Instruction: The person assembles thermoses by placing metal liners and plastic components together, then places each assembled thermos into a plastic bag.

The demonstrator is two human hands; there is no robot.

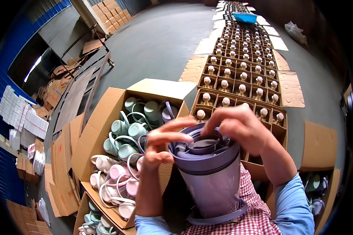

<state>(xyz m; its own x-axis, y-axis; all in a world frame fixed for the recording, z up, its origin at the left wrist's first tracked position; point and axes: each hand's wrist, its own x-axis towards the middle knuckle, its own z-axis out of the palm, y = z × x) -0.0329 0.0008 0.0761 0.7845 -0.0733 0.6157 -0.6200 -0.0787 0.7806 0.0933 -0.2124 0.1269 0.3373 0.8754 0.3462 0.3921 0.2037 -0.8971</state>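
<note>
While the purple jug (211,176) rests upright against the person's lap at the near centre, both hands work at its mouth, so the step in hand appears to be seating the round inner cap (203,144) into the top opening. Starting at the far left, stacks of flat white sheets (21,113) lie well apart from the work. Next comes an open carton (106,117) holding green, pink and white lids with loop handles (123,137), just beside the left forearm. The left hand (161,143) is half open, fingertips touching the rim on its left side; it steadies the jug rather than clamping it. The right hand (239,123) arches over the far rim with fingers curled down onto the cap; whether they pinch it or only press cannot be told. The next move likely calls for a level cap and an even downward push or twist, with the jug held from turning. Beyond the right hand, a long row of divided cartons with capped inserts (239,74) runs far up the floor; nothing obstructs the opening, though the carton flap crowds the left elbow.
</note>
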